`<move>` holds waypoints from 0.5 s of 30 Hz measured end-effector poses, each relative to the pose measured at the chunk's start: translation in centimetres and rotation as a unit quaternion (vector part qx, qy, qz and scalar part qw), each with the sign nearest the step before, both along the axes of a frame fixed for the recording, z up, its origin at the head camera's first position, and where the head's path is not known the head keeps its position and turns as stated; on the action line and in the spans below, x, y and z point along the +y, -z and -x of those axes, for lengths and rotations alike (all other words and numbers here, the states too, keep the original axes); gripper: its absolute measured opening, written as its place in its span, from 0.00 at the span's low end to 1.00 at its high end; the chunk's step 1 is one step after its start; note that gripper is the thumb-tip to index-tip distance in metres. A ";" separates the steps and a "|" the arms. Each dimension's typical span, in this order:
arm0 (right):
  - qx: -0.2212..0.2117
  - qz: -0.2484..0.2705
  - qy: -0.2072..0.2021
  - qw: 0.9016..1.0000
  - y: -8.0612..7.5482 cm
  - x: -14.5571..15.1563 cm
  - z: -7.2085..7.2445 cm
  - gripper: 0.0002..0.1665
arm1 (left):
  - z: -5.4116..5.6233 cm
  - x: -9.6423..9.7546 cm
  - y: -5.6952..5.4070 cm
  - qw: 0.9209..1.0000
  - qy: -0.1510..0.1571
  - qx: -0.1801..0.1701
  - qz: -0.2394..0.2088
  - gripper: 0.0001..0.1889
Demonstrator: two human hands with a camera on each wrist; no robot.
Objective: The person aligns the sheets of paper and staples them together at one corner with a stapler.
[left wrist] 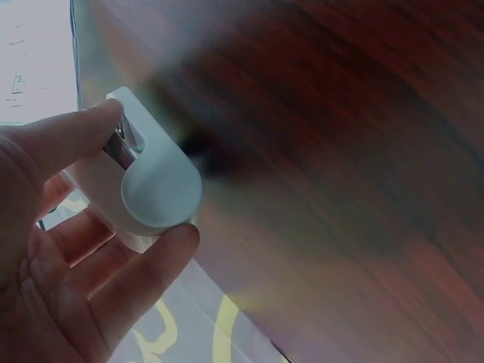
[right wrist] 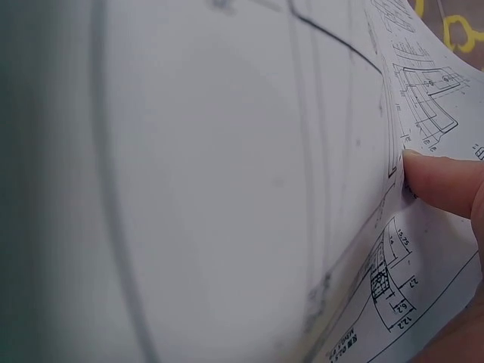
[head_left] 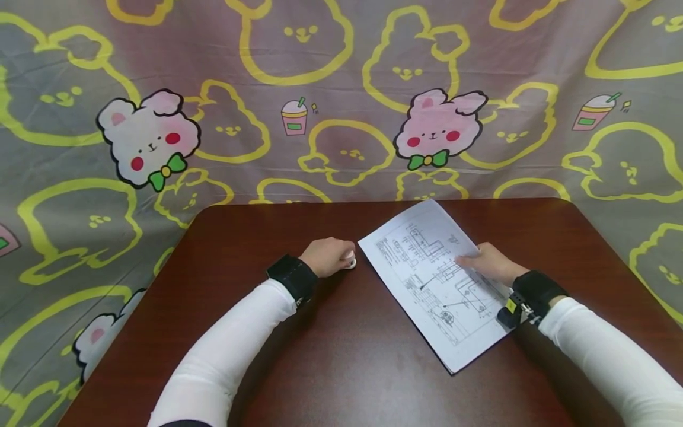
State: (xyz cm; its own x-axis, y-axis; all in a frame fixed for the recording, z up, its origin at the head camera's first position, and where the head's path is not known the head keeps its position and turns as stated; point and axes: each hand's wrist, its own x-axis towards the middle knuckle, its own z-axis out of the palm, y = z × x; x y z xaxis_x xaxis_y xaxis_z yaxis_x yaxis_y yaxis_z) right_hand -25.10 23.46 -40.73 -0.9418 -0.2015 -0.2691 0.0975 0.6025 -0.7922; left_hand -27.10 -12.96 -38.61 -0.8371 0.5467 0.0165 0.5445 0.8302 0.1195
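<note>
My left hand [head_left: 328, 256] grips a small white mini stapler [left wrist: 162, 185] over the middle of the table. In the left wrist view its round end faces the camera, with a strip of metal showing in the slot near the thumb [left wrist: 76, 136]. My right hand [head_left: 493, 264] pinches the right edge of some printed sheets of paper [head_left: 411, 267], its thumb [right wrist: 446, 181] on top and the other fingers hidden beneath. Line drawings with dimensions cover the top sheet, which bends near the thumb. The sheets slant, their left corner close to the left hand.
A dark red-brown wooden table [head_left: 341, 367] with rounded far corners lies below both hands. Behind it hangs a grey-pink cloth [head_left: 341, 101] with yellow outlines and cartoon bunnies. Both wrists wear black bands [head_left: 293, 277], and the sleeves [head_left: 219, 356] are white.
</note>
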 end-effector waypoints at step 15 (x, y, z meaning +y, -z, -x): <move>-0.003 0.005 0.001 1.000 0.2 0.1 0.4 0.32 | 0.8 1.0 0.6 0.999 -0.037 -0.024 0.006 0.06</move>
